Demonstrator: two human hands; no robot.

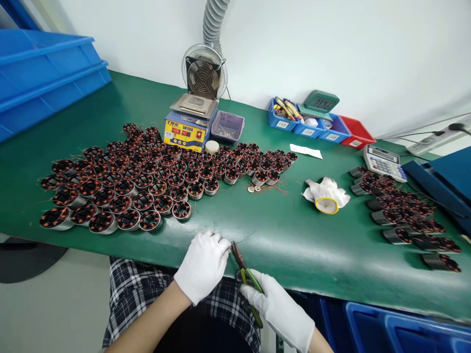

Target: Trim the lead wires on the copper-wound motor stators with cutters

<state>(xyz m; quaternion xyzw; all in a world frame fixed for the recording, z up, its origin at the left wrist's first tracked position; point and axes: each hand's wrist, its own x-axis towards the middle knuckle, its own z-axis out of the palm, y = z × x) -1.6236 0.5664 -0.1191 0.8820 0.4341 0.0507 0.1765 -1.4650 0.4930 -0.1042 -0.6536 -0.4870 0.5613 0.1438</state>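
While the gloved right hand (279,306) wraps its fingers firmly round the handles of the pliers (242,264), their metal tips point forward and leftward, just beside the curled fingertips of the gloved left hand (205,264); those left fingers are nearly closed, but I cannot tell what they hold; thin wires (246,238) show just beyond the tips, against the green tabletop (287,240); copper-wound rings (143,201) stand ahead, mostly leftward.

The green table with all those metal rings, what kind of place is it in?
Probably a workshop or small factory. Many metal rings with copper-coloured wire crowd the green table, the gloved right hand holds pliers, and a fan stands below a grey hose.
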